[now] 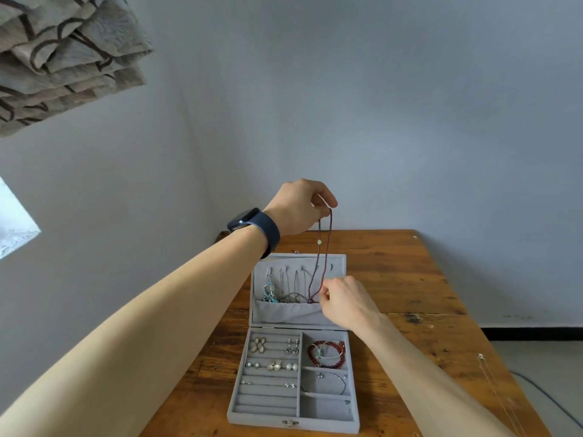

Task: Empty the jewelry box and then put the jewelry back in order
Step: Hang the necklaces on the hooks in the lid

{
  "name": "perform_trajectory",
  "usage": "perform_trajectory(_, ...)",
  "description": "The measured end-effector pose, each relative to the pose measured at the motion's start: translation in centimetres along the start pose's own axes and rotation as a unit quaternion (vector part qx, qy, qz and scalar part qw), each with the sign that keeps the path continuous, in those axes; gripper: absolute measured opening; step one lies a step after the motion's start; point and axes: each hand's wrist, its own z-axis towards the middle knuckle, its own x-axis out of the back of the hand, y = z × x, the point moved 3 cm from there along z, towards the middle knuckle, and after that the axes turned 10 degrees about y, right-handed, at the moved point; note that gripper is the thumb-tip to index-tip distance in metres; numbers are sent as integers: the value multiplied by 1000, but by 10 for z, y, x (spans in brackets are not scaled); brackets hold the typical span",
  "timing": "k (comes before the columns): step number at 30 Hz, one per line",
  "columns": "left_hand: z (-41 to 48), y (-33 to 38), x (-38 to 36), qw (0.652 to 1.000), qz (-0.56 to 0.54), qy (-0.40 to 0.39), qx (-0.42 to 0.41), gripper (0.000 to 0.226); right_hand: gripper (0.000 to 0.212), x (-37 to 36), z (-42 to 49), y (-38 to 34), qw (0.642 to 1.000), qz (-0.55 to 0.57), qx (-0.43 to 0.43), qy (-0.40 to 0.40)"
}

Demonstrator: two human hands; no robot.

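A patterned curtain (63, 58) hangs at the far left. The left hand (299, 206), with a dark watch (255, 228) on its wrist, is held above the open grey jewelry box (252, 421) on the wooden table (426, 279). It pinches the top of a dark red corded necklace (319, 242) with one pale bead. The right hand (344, 298) pinches the lower loop at the lid's pocket, hiding the pocket's right end. Earrings (258, 345) sit in the tray's left rows, and a red bracelet (310, 354) lies upper right.

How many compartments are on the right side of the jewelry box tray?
3, in a column in the box: the far one holds red bracelets, the middle one a bangle, the near one looks nearly empty. None seems hidden.
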Motion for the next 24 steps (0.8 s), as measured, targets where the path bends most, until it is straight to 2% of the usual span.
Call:
perform_trajectory(3, 1, -4, -4, 1000, 4, -1, -3, 16, 21, 5, 0, 6, 996, 81, -30, 11)
perform_trajectory(6, -2, -11, -8, 1000, 26, -7, -10, 17, 26, 15, 1, 10, 977, 190, -91, 24)
perform_trajectory(8, -4, -16, -12, 999, 41, -10, -12, 18, 22, 20, 3, 11, 966, 232, -108, 40)
perform_trajectory(10, -6, -19, -16, 999, 45, -10, -13, 18, 14, 24, 6, 12, 964, 236, -104, 66)
perform_trajectory(14, -11, -26, -23, 999, 50, -7, -11, 19, 18, 28, 8, 14, 972, 196, -86, 95)
perform_trajectory(17, -15, -34, -27, 998, 60, -3, -10, 21, 14, 32, 7, 17, 952, 249, -114, 137)
perform_trajectory(24, -12, -35, -11, 996, 31, 86, 3, 22, 10, 36, 13, 8, 912, 340, -126, 193)
